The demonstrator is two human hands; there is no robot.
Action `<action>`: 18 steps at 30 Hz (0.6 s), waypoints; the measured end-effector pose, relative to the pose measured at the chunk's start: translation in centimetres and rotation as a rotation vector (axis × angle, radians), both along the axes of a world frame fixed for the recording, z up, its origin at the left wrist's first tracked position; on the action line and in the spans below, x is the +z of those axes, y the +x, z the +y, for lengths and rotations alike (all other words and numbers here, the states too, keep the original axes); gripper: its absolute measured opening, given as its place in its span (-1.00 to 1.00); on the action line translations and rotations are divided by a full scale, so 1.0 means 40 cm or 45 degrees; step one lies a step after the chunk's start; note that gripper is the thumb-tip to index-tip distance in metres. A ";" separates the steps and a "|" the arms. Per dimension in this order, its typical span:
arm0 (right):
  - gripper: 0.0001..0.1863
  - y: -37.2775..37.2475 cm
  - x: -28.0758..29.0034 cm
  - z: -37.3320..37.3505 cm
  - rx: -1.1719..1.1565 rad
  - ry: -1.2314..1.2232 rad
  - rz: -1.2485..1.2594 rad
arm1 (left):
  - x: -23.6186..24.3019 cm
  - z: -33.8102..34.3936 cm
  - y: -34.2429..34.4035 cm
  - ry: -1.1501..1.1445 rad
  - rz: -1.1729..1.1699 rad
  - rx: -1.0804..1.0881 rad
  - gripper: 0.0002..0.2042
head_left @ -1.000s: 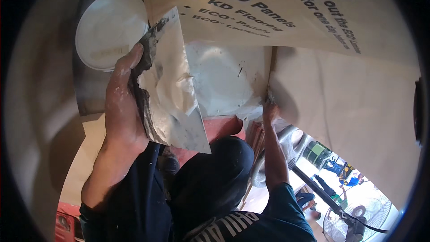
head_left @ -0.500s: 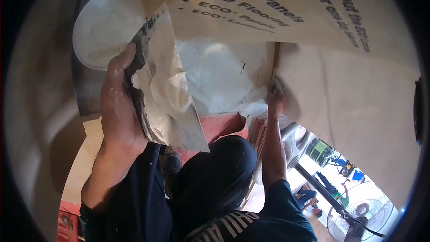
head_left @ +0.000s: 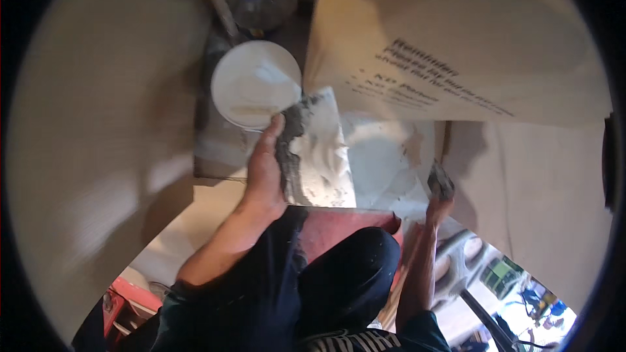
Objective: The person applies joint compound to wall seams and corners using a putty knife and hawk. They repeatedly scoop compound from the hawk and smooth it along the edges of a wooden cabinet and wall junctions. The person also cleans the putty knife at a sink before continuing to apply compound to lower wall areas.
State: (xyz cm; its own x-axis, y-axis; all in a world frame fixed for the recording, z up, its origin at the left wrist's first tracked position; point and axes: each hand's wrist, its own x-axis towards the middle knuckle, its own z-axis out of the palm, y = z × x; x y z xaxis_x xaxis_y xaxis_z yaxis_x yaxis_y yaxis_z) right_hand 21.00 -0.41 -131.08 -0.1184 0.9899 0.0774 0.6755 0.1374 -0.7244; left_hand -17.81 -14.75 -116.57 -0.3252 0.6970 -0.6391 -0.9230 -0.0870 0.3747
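My left hand grips a flat plate by its dark, crusted edge. Pale putty is smeared over the plate in uneven ridges. My right hand, farther right, is closed round a small dark scraper, whose handle is mostly hidden by the fingers. The scraper is close to the edge between a whitish smooth surface and a beige panel. Just beyond my left hand stands a round white tub with pale material inside.
A blue-capped clear bottle stands behind the tub. Printed brown board juts in from the upper right, and beige panels rise on both sides. Something red lies by my knees. A grey moulded object is beside my right forearm.
The view has shifted, so both hands now appear farther right and lower. The bottle has come into sight. The scraper in my right hand shows more plainly. Both holds are unchanged.
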 end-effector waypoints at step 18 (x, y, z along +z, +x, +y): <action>-0.72 0.259 -0.175 -0.520 -0.675 -0.466 1.054 | -0.146 -0.164 -0.156 -0.011 0.180 0.151 -0.53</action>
